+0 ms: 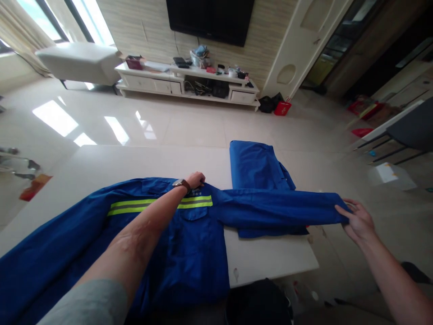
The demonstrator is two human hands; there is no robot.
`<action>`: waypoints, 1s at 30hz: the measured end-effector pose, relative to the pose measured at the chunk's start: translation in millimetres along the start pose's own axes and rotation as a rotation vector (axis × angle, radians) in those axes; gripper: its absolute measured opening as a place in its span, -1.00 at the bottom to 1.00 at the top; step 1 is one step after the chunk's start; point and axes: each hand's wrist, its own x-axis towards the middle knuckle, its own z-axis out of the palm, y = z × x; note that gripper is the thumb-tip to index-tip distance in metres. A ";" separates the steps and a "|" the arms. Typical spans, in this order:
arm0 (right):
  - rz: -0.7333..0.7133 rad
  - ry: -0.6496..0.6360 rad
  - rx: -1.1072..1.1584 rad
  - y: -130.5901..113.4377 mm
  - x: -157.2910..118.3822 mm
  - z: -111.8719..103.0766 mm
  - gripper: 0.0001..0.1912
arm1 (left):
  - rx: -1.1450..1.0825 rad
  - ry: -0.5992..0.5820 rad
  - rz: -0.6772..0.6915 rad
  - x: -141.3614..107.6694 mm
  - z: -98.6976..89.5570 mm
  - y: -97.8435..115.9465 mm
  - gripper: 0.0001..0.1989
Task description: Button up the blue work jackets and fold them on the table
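Note:
A blue work jacket (189, 248) with a yellow-green and grey reflective stripe across its chest lies spread on a pale table. My left hand (196, 179), with a watch on the wrist, is closed at the jacket's upper edge near the shoulder. One sleeve stretches out to the right, and my right hand (359, 222) grips its cuff end beyond the table's edge, thumb on top. Under that sleeve lies a folded blue garment (255, 164), partly covered. The other sleeve runs off toward the lower left.
The pale table (270, 257) carries both garments. Across the tiled floor stands a white TV cabinet (152, 83) with assorted items, below a wall-mounted television (209, 20). A grey bench (81, 63) is at far left, a dark chair (414, 126) at right. Something black (259, 302) sits at the table's near edge.

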 end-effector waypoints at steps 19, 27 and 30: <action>0.144 -0.463 -0.537 73.0 4.0 -36.8 -0.43 | 0.135 0.290 0.140 -60.4 49.8 41.0 -0.46; -0.145 -0.084 -0.519 62.9 15.4 -20.5 -0.84 | 0.170 0.141 0.129 -80.7 73.2 18.9 -0.44; -0.070 0.118 -0.286 48.1 37.2 -12.3 -0.85 | 0.184 0.111 0.143 -79.7 72.3 16.1 -0.45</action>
